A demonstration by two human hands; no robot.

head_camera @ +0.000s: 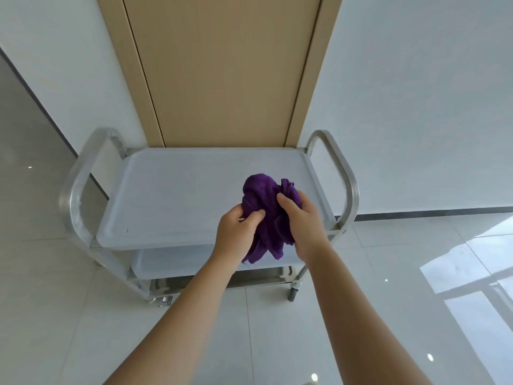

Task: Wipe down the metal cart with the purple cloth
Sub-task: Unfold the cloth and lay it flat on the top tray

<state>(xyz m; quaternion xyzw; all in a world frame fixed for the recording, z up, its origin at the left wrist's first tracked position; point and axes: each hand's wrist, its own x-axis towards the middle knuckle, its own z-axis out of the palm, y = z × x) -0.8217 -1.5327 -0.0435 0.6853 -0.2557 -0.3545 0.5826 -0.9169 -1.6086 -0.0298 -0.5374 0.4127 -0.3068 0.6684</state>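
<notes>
Above the right half of the cart's top shelf (177,195), two bare hands hold a purple cloth (263,195) bunched up in a ball. It is up in the hands, and you cannot tell if any of it touches the shelf. The left hand (236,232) grips the left side of the cloth, with its fingers curled into the folds and its thumb pressed on top. The right hand (302,220) grips the right side, with its thumb tucked into the cloth and its fingers wrapped round the back. Loose ends of the cloth hang down between the two wrists, past the near edge of the top shelf.

The metal cart (73,195) stands on a shiny white tile floor (416,259). It has a curved silver handle bar at the left end and another one (351,190) at the right end. A lower shelf (172,263) shows under the top one. Small wheels (293,294) sit at the bottom near corners. Behind the far edge of the cart is a tan wooden door (222,70), with white walls (416,107) on both sides.
</notes>
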